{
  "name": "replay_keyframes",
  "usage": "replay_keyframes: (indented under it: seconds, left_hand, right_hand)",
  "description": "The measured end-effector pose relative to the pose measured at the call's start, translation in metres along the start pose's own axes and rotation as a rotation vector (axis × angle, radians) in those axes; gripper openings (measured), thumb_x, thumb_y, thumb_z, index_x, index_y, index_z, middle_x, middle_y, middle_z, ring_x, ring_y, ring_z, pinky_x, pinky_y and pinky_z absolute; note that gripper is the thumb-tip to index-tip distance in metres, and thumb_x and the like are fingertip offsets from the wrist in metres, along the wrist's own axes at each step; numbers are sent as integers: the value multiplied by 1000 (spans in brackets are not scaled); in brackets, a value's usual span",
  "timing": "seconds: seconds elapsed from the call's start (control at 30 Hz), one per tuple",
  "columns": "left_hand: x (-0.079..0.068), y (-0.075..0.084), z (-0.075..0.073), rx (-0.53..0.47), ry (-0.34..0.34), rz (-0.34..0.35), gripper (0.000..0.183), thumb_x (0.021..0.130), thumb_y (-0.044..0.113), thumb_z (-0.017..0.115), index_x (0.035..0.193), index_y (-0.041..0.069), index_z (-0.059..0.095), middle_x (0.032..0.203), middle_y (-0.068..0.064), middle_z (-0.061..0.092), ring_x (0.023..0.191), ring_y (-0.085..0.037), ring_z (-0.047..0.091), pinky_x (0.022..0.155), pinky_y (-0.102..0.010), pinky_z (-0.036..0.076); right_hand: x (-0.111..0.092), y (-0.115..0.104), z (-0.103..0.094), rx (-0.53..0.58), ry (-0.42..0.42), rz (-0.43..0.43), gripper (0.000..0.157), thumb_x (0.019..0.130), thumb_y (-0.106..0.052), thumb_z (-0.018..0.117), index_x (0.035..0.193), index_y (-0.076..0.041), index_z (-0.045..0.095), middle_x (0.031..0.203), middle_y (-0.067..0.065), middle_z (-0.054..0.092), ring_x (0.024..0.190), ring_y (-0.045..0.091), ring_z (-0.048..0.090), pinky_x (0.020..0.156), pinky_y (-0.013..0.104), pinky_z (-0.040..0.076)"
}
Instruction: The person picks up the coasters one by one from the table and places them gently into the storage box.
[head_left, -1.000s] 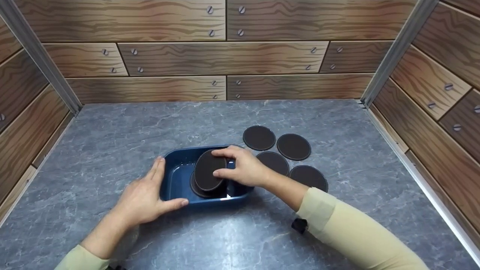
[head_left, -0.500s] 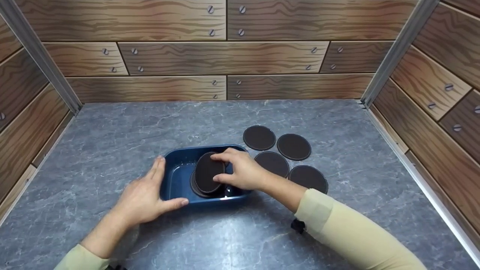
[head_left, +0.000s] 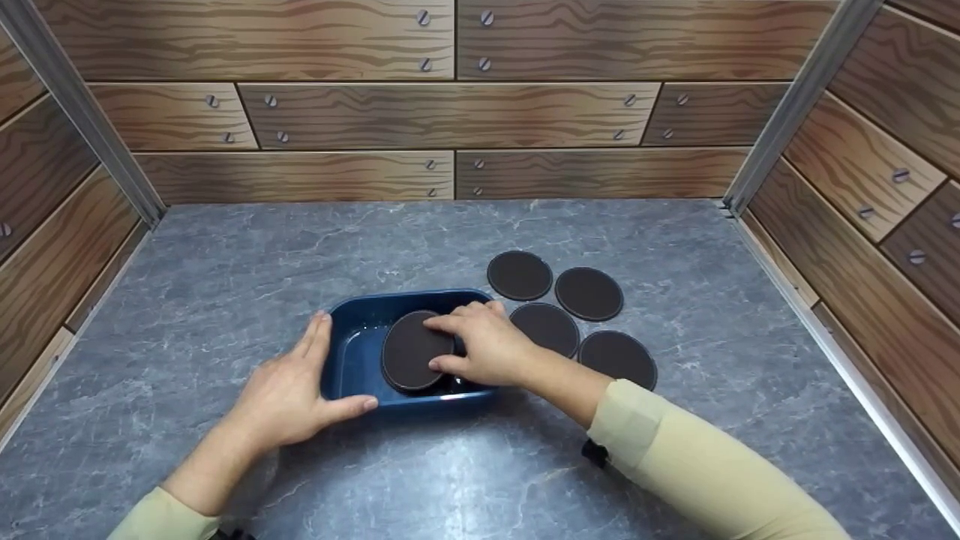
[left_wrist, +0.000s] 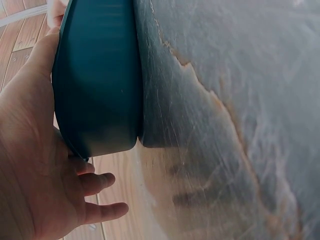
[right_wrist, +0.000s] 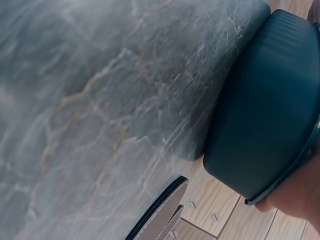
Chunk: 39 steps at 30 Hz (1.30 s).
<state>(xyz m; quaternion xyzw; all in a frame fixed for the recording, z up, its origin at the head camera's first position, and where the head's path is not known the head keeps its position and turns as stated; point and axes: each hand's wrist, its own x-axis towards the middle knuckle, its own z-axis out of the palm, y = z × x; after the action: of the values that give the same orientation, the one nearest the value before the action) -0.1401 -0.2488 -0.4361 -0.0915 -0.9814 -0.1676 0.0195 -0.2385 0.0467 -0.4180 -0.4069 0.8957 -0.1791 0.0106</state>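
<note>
My left hand [head_left: 289, 397] grips the left end of a deep blue rectangular dish [head_left: 352, 367], thumb on the front rim and fingers along the left side. In the left wrist view the thumb and a finger hold the rim of the dish [left_wrist: 100, 80], while other fingers stick out past it. Inside the dish, my right hand [head_left: 487, 345] pinches the right edge of a dark brown round coaster [head_left: 412, 351] between thumb and forefinger. This coaster lies over another one, which it almost fully covers. The right wrist view shows the outside of the dish [right_wrist: 265, 105], with the fingertips hidden.
Several more dark round coasters [head_left: 519, 275] lie flat on the grey marbled table [head_left: 225, 300] right of the dish, the nearest one [head_left: 616, 358] partly beside my right forearm. Wood-patterned walls [head_left: 450, 112] enclose the table at the back and sides.
The coaster in my right hand has gone down from a tilt to lie nearly flat over the one below. My right hand has lowered slightly; the left hand stays on the dish.
</note>
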Motion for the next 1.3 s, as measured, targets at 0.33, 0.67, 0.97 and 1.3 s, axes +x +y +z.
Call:
replay_keyframes:
  seconds: [0.33,0.67,0.97,1.3]
  left_hand:
    - [2,2,-1,4,1,1,135,82,87,65,166,-6,17,172,-27,19,132,-56,55,101,-70,47]
    - [3,2,-1,9,17,17,137,80,90,62,166,-7,18,172,-27,20,130,-57,56,100,-70,48]
    - [1,-1,0,0,5,1,138,80,90,62,166,-7,17,172,-26,19,132,-56,54,102,-71,46]
    - [0,-1,1,5,15,7,138,80,90,62,166,-7,17,172,-26,20,130,-57,56,101,-71,46]
  right_hand:
    - [-4,1,-8,-25,52,-17,50,97,-40,78,137,-11,73,138,16,69,133,34,61,105,58,37]
    - [-27,34,-55,136,300,-77,45,96,-27,81,134,-5,73,128,10,75,119,28,70,105,49,49]
    - [-64,86,-86,281,380,86,47,91,-17,86,135,-5,73,120,10,78,112,29,73,103,49,52]
    - [-113,135,-87,364,292,230,56,91,-19,87,142,-9,68,119,7,78,117,28,70,97,50,47]
